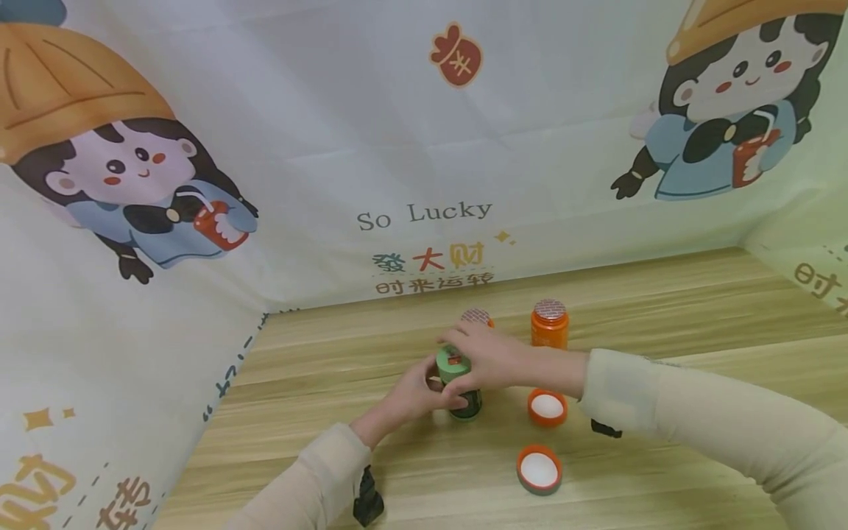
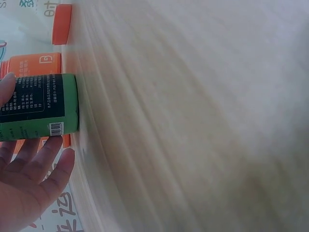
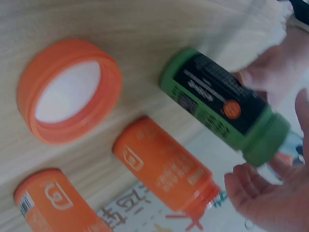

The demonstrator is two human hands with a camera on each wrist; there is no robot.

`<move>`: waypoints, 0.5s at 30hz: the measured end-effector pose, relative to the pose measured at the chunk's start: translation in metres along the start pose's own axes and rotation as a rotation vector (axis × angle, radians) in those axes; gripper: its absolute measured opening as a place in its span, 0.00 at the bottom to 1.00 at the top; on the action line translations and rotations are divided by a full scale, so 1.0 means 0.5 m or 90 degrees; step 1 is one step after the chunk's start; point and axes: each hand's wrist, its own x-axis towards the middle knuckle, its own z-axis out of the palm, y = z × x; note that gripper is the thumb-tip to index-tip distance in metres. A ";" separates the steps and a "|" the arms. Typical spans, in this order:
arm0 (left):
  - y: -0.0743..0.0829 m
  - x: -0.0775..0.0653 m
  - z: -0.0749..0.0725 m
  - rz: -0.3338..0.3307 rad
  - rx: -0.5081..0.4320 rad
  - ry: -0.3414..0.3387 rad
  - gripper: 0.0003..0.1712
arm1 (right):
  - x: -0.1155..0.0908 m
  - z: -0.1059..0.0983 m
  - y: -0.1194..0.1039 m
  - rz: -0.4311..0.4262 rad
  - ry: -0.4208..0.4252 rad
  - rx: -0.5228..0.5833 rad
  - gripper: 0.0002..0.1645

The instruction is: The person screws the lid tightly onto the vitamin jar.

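Observation:
A green bottle (image 1: 469, 403) with a dark label stands upright on the table. My left hand (image 1: 412, 397) grips its body, thumb on one side and fingers on the other; the little finger stretches free in the left wrist view. On the bottle's green cap (image 3: 266, 140), my right hand (image 1: 493, 358) has its thumb in front and fingers behind, in a loose curl around the rim. Part of the cap's top shows between the hands. Just behind them stands an orange bottle (image 3: 161, 164), mostly hidden by my right hand in the head view.
A second orange bottle (image 1: 549, 331) with a printed seal over its mouth stands at the back right. Two orange-rimmed lids, a farther lid (image 1: 547, 407) and a nearer lid (image 1: 539, 470), lie with white liners up. A printed cloth (image 1: 318, 147) hangs behind the wooden table (image 1: 318, 353).

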 end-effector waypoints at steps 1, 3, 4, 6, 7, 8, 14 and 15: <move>0.000 0.000 0.001 0.000 0.002 0.001 0.33 | -0.002 -0.005 0.002 -0.013 -0.016 0.009 0.41; 0.001 0.001 0.002 -0.002 0.015 0.006 0.33 | -0.005 -0.018 0.006 -0.045 -0.061 0.023 0.42; 0.001 0.001 0.002 -0.003 0.025 0.012 0.33 | -0.005 -0.026 0.007 -0.069 -0.086 0.028 0.40; 0.001 0.001 0.003 -0.009 0.036 0.020 0.34 | -0.006 -0.042 0.010 -0.113 -0.147 0.042 0.37; 0.001 0.002 0.003 -0.014 0.036 0.023 0.34 | -0.006 -0.051 0.011 -0.132 -0.176 0.042 0.35; 0.001 0.002 0.003 -0.017 0.038 0.027 0.34 | -0.005 -0.059 0.012 -0.147 -0.201 0.038 0.34; 0.001 0.005 0.003 -0.014 0.030 0.027 0.38 | 0.008 -0.092 0.017 -0.208 -0.256 -0.010 0.33; 0.002 0.005 0.004 -0.015 0.029 0.026 0.38 | 0.010 -0.094 0.019 -0.214 -0.254 -0.013 0.30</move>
